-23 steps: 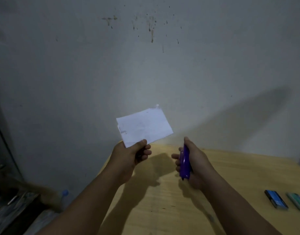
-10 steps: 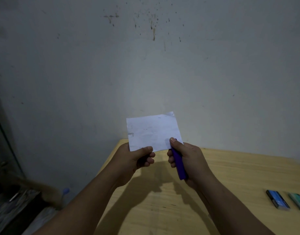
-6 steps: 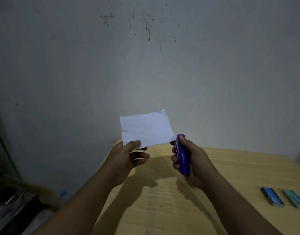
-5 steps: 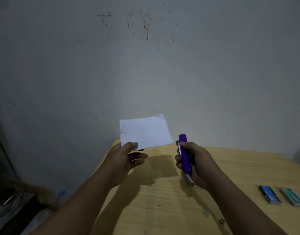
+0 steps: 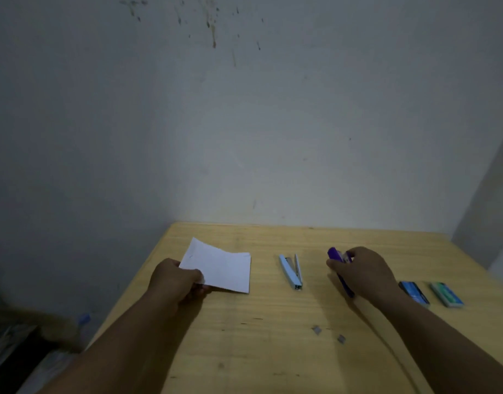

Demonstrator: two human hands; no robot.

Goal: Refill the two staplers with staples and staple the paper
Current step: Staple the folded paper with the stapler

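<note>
While the left hand [image 5: 177, 280] pinches the white paper sheet [image 5: 220, 268] over the wooden table [image 5: 258, 336], right hand [image 5: 364, 273] wrapped around the purple stapler [image 5: 336, 255], pale blue stapler [image 5: 291, 270] lying between.

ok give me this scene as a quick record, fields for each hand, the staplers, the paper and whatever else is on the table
left hand: holds the white paper by its near left corner, low over the table
right hand: grip closed around the purple stapler, at the table
light blue stapler: lies hinged open on the wooden table, between the hands, untouched
blue box: right of the right hand
green box: beside the blue box, further right
small metal bits: two, loose on the near table
</note>
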